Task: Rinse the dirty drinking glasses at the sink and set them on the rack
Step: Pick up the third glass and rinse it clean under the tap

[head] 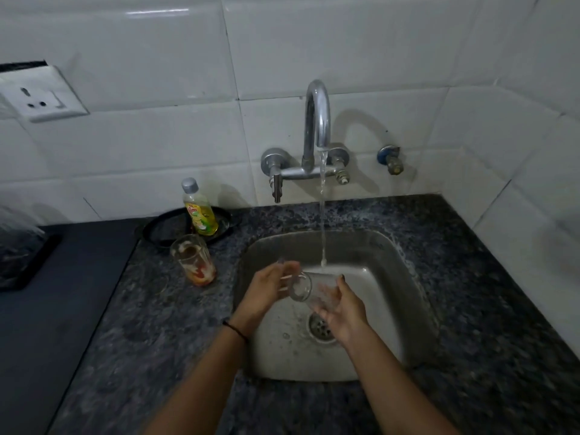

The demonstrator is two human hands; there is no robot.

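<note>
A clear drinking glass [309,290] lies tilted on its side over the steel sink [395,277], just below the running stream from the tap [317,120]. My right hand [342,306] cups it from the right and beneath. My left hand [270,285] touches its left end with the fingers near the rim. A second glass [194,260] smeared with red and white residue stands upright on the granite counter, left of the sink.
A bottle of yellow dish soap [199,210] stands on a dark round plate [163,229] behind the dirty glass. A small valve [390,158] sticks out of the tiled wall. A wall socket [40,97] is at far left. A black surface [47,309] borders the counter.
</note>
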